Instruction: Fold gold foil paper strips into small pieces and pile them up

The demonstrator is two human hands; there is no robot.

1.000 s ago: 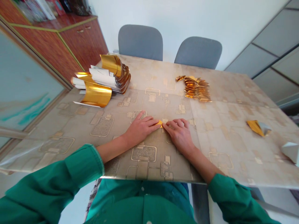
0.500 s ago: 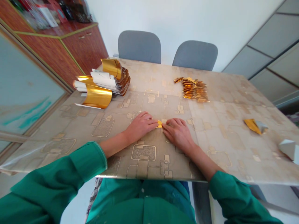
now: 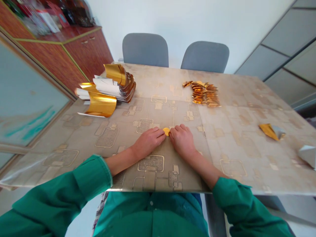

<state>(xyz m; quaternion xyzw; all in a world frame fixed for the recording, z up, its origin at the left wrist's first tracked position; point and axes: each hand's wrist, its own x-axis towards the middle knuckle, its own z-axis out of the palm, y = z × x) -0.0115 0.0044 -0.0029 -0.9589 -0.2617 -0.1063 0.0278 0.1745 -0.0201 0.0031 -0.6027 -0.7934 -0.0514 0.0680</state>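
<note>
A small piece of gold foil paper [image 3: 166, 131] is between my two hands, just above or on the patterned tablecloth [image 3: 158, 177]. My left hand [image 3: 150, 141] pinches its left end, with the fingers closed. On the other side my right hand [image 3: 182, 140] grips the right end, its fingers curled in. Only the middle of the gold paper shows; both ends are hidden by fingers. At the far left of the table lies a stack of gold and white paper sheets [image 3: 102, 102]. Several folded gold paper pieces [image 3: 204, 93] sit in rows at the back right.
A crumpled gold and silver paper scrap [image 3: 270, 131] lies at the right, near a white folded paper [image 3: 308, 154]. Two grey chairs [image 3: 145, 49] stand behind the table. A reddish wooden cabinet [image 3: 84, 52] holding bags is at the back left.
My right fingers have curled in more tightly. The gold paper between the hands now shows a rounded, bulging middle instead of a flat strip. The camera view has shifted slightly.
</note>
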